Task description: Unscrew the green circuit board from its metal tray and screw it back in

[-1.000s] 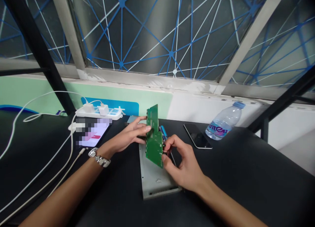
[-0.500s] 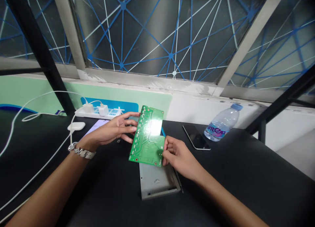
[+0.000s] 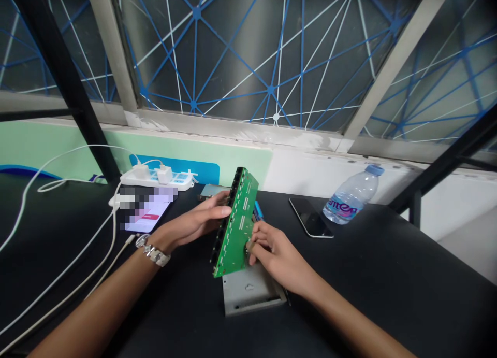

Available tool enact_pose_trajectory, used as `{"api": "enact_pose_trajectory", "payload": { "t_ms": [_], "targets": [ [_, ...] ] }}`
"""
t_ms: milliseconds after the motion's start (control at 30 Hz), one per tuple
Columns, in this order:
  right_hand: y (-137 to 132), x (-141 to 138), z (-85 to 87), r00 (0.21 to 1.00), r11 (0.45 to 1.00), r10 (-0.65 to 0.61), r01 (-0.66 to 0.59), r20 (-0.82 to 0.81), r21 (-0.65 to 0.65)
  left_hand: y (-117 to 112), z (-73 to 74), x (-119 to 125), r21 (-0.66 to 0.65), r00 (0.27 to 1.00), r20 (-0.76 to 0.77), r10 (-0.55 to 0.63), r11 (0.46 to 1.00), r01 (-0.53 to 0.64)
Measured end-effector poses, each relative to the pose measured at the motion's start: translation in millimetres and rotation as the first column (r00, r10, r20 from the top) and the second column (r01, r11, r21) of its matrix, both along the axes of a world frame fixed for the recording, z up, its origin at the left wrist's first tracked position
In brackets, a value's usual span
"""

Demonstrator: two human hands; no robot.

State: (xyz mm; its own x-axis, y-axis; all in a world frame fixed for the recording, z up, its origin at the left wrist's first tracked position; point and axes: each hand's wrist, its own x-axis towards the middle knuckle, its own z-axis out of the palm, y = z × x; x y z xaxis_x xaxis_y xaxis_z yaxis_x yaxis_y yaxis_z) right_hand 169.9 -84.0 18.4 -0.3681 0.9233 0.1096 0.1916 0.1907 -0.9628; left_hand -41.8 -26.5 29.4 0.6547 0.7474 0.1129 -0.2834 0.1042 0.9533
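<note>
We've got the green circuit board (image 3: 243, 220) up between both hands, tilted, long black-connector edge facing 9 o'clock. Left hand (image 3: 200, 218) sits at the board's 9 o'clock side, thumb on that edge, other fingers passing behind, so gripping it; exact fingertip contact hidden. Right hand (image 3: 274, 249) is at the board's 4 o'clock, thumb and fingers curled in, pinching the near right edge. Board is over the grey metal casing (image 3: 254, 296), which shows out at 6 o'clock; we can't tell if the two touch.

Edges: wall (image 3: 295, 169) closes off 12 o'clock behind the board, and the table (image 3: 373, 285) has its right edge slanting away from 2 toward 4 o'clock. Most room is at 4 o'clock, past the right forearm, some more at 7 by the left forearm. Tighter elsewhere: blue-handled tool (image 3: 258, 211) just beside the board at 1, dark phone (image 3: 310, 218) near at 2, bottle (image 3: 351, 197) leaning beyond it. We note the lit phone (image 3: 157, 208) at 10, power strip (image 3: 178, 181) farther out, white cables (image 3: 113, 249) running down around 8
</note>
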Motion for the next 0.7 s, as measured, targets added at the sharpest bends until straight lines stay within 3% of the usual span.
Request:
{"api": "enact_pose_trajectory", "payload": {
  "t_ms": [100, 200, 400, 700],
  "targets": [
    [-1, -1, 0.9, 1.0, 0.999, 0.03, -0.03, 0.01, 0.015, -5, -3.1, 6, -0.053, 0.994, 0.016, -0.112, 0.992, 0.113],
    [-1, 0, 1.7, 0.999, 0.999, 0.022, -0.023, 0.034, 0.026, -9, -3.4, 11, -0.005, 0.986, 0.049, -0.162, 0.987, 0.163],
    [-1, 2, 6.2, 0.998, 0.998, 0.048, -0.05, 0.038, 0.047, -9, -4.7, 18, 0.063, 0.99, 0.102, -0.097, 0.994, 0.091],
    [-7, 3, 12.8, 0.986, 0.987, -0.092, 0.071, 0.141, 0.145, -3, -2.9, 18, 0.062, 0.994, 0.078, 0.075, 0.995, -0.08]
  ]
}}
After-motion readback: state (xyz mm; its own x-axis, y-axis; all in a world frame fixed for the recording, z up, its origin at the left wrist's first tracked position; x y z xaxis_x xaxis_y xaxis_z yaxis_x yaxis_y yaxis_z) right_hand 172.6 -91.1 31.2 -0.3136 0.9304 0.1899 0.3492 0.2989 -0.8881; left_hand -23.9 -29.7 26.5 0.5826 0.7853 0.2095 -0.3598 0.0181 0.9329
